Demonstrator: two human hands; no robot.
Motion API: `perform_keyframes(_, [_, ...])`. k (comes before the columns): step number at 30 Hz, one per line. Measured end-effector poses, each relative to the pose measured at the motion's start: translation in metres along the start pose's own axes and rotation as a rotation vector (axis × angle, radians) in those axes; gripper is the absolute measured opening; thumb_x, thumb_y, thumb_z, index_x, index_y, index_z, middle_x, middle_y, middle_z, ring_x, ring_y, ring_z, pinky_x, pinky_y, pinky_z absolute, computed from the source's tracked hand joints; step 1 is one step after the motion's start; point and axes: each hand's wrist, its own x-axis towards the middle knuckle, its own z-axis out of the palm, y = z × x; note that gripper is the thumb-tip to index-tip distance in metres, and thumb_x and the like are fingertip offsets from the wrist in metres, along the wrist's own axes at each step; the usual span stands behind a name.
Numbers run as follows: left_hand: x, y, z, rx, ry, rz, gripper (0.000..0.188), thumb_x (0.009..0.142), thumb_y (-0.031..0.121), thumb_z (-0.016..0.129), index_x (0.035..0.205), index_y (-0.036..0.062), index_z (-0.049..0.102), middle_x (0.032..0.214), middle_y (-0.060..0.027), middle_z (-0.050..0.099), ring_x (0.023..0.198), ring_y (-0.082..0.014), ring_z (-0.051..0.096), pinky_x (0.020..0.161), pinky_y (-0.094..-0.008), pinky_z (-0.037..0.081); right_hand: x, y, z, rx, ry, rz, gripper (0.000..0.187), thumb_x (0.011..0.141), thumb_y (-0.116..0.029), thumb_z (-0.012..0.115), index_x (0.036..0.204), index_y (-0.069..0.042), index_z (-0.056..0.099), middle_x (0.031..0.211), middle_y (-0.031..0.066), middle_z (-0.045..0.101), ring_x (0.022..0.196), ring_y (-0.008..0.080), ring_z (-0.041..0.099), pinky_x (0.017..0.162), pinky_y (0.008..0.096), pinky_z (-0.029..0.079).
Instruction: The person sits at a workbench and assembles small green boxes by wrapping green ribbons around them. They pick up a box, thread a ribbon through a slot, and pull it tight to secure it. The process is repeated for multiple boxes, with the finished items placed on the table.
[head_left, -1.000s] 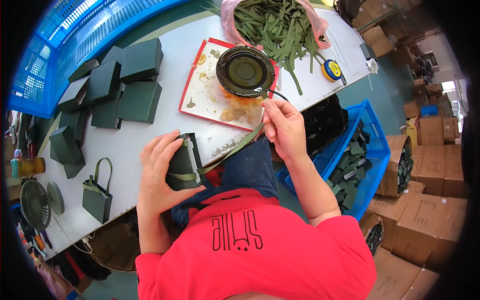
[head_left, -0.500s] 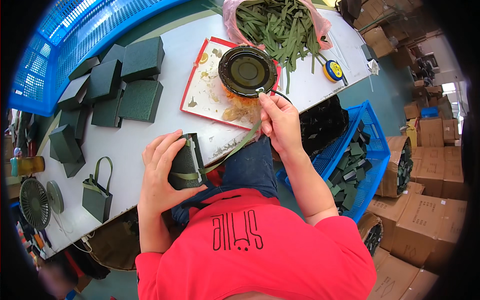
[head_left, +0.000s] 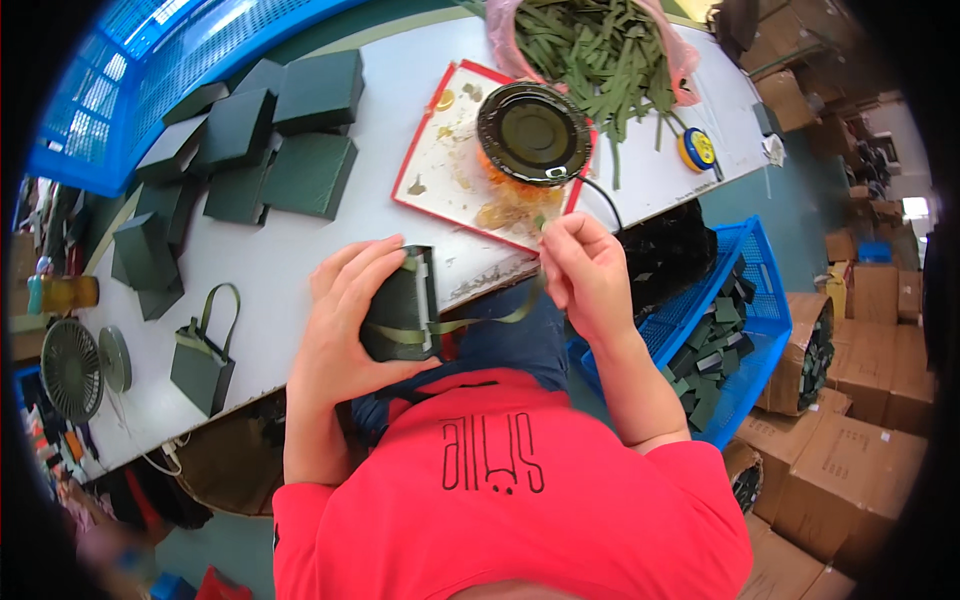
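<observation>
My left hand (head_left: 348,305) is wrapped round a small dark green box (head_left: 395,305), held just off the table's front edge. A green ribbon (head_left: 490,318) runs from the box across to my right hand (head_left: 588,268). The fingers of that hand pinch the ribbon's free end, whose tip sticks up above the fingertips. Just beyond my right hand is a round black glue pot (head_left: 535,133) with dark liquid in it and a black cord. It stands on a white board with a red rim (head_left: 418,150), stained with dried amber glue.
A pink bag (head_left: 684,65) of green ribbons (head_left: 600,60) and a yellow-blue tape measure (head_left: 697,149) lie at the back. Several green boxes (head_left: 313,175) and a box with a ribbon handle (head_left: 202,368) stand left, near a fan (head_left: 72,370). A blue crate (head_left: 765,290) holds green pieces.
My right hand has drawn back from the glue pot's rim toward me, bringing the ribbon end with it. The left hand still holds the box. The whole view has shifted slightly.
</observation>
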Motion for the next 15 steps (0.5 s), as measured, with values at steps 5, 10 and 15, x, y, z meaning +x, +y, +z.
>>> perform_keyframes(5, [0.007, 0.004, 0.002, -0.166, -0.015, 0.032, 0.107, 0.050, 0.024, 0.097, 0.143, 0.0045, 0.049, 0.144, -0.0145, 0.056, 0.132, -0.0359, 0.049, 0.110, -0.0455, 0.039, -0.012, -0.009, 0.021, -0.091, -0.278, 0.221, 0.014, 0.098, -0.015, 0.070, 0.096, -0.002, 0.065, 0.076, -0.0030, 0.063, 0.058, 0.0015, 0.052, 0.051, 0.0190, 0.038])
perform_keyframes(10, [0.009, 0.009, 0.002, -0.219, -0.013, 0.059, 0.107, 0.051, 0.025, 0.098, 0.144, 0.0063, 0.048, 0.144, -0.0115, 0.057, 0.129, -0.0343, 0.052, 0.107, -0.0449, 0.037, -0.007, -0.002, 0.040, -0.197, -0.308, 0.269, 0.017, 0.096, -0.020, 0.072, 0.091, -0.006, 0.063, 0.070, -0.0086, 0.057, 0.057, -0.0016, 0.044, 0.050, 0.0183, 0.030])
perform_keyframes(15, [0.011, 0.010, 0.002, -0.223, -0.018, 0.079, 0.107, 0.051, 0.025, 0.097, 0.144, 0.0065, 0.048, 0.144, -0.0109, 0.057, 0.129, -0.0336, 0.052, 0.106, -0.0445, 0.037, -0.001, 0.002, 0.039, -0.282, -0.307, 0.262, 0.019, 0.096, -0.021, 0.073, 0.089, -0.007, 0.063, 0.070, -0.0093, 0.057, 0.059, -0.0021, 0.043, 0.051, 0.0187, 0.029])
